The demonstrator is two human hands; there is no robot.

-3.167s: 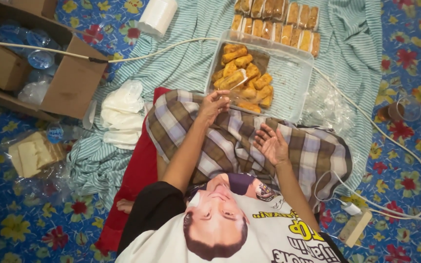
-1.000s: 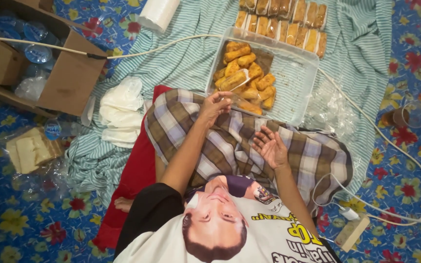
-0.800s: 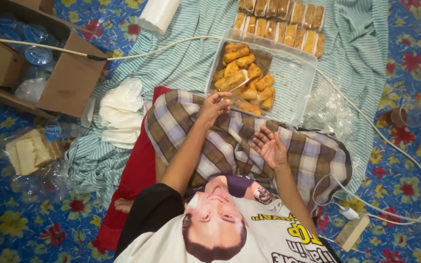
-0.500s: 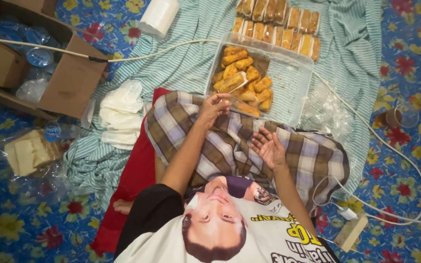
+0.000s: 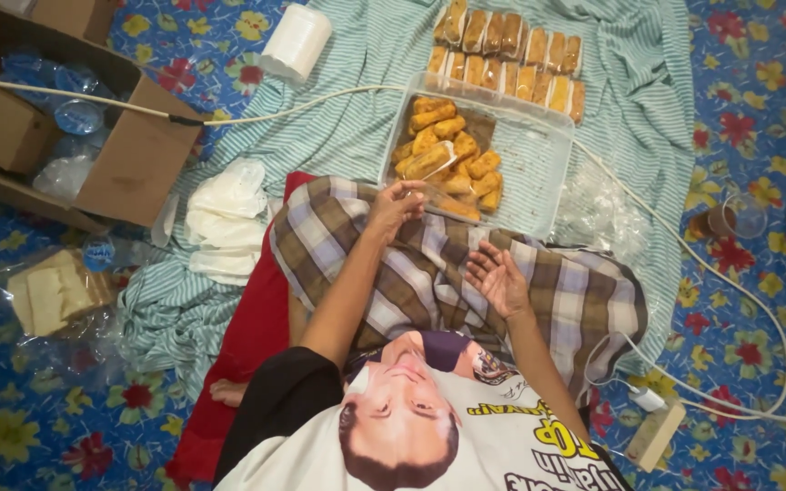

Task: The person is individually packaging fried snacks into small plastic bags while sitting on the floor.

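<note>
The left hand [image 5: 396,205] pinches a small clear wrapper at the near edge of the one clear tray [image 5: 539,164], which holds roughly a dozen fried rolls [image 5: 443,155] on its left side. The right hand [image 5: 499,280] rests open, palm up, on the checked cloth [image 5: 429,273]. Far beyond, two rows of wrapped rolls [image 5: 511,55] lie.

This looks like a home floor used for packing snacks: a flowered mat [image 5: 757,136] under a striped cloth [image 5: 357,136], a tray of fried rolls [image 5: 539,159] just beyond the left hand [image 5: 398,202], and a cardboard box [image 5: 134,155] further left.
</note>
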